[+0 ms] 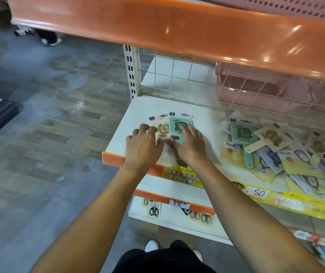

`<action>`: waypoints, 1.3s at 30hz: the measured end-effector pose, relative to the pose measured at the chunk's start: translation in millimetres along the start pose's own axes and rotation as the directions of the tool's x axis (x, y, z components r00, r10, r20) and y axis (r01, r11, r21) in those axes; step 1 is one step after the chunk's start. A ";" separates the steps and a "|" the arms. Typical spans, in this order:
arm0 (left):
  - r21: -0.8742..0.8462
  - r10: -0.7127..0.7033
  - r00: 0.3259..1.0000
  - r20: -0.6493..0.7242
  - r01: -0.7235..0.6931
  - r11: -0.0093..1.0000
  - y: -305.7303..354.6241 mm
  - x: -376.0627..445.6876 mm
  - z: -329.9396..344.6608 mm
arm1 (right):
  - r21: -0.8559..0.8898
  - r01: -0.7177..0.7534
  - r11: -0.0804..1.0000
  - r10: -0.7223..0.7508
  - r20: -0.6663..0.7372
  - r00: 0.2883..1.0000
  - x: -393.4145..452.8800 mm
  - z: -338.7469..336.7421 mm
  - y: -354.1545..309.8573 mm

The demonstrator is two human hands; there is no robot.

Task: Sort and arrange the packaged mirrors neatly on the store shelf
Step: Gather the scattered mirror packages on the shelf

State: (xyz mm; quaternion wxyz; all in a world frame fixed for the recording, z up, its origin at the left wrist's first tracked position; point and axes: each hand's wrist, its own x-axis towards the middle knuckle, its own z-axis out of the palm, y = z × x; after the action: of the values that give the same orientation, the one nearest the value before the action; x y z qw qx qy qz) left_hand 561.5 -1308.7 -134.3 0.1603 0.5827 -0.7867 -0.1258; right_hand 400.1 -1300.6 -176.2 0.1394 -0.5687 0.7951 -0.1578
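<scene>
My left hand (pixel 143 145) rests with curled fingers on the left edge of a cream packaged hand mirror with a brown printed panel (pixel 160 128); whether the fingers pinch the packet or only press it, I cannot tell. My right hand (pixel 190 145) lies flat, fingers extended, on a mint-green packaged hand mirror with a dark green panel (pixel 178 125), pressing without gripping. The two packets touch, side by side, near the front-left corner of the white metal store shelf (pixel 207 119). Their long axes run front to back, header cards toward the rear, handles toward the front edge.

The relation governing the next move: the loose pile of assorted yellow, green and cream packaged mirrors (pixel 280 152) lies to the right of both hands, well apart from the aligned pair, with bare shelf between. The right hand is nearer. I judge it should fetch the next packet while the left steadies the row.

The pile's packets lie at mixed angles, overlapping. Behind the white wire grid divider (pixel 177 75), a pink perforated plastic basket (pixel 256 85) sits at the rear right; contents not discernible. An orange price rail (pixel 157 170) runs along the front edge.
</scene>
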 end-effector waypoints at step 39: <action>0.032 0.373 0.928 0.016 -0.374 0.927 294.2 -47.4 109.0 | 0.134 -0.198 0.971 0.237 -0.430 0.871 -110.0 -151.4 276.9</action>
State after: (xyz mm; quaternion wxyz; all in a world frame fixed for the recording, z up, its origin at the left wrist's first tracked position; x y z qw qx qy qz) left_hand 272.9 -1177.0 -126.1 0.1675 0.4245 -0.8860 -0.0820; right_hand 135.7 -1098.3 -146.9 -0.0043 -0.4181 0.8573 -0.3003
